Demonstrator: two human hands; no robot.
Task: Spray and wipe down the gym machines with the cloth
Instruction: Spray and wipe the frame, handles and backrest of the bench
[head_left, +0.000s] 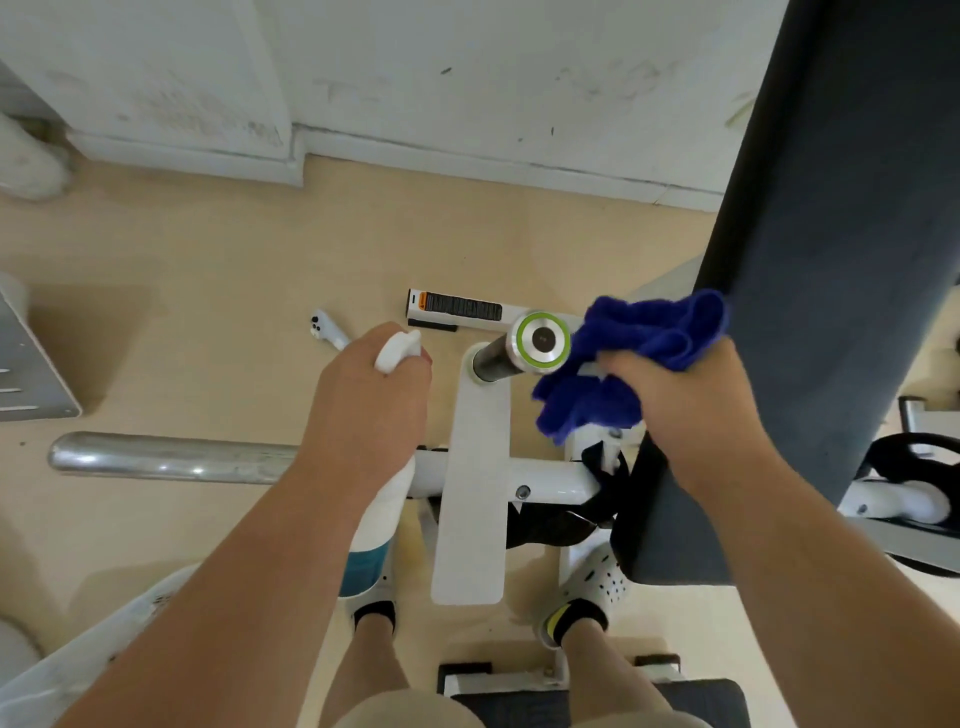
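Left hand (363, 400) grips spray bottle (377, 519); right hand (675, 400) clutches cloth (660, 332) beside machine handle (540, 340).

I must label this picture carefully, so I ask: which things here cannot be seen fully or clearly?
Head view only:
- The spray bottle: the left hand covers its trigger; its label is blurred.
- The blue cloth: the right hand hides part of it.
- The dark pad: cut off by the top and right edges.
- The sticker: text too small to read.
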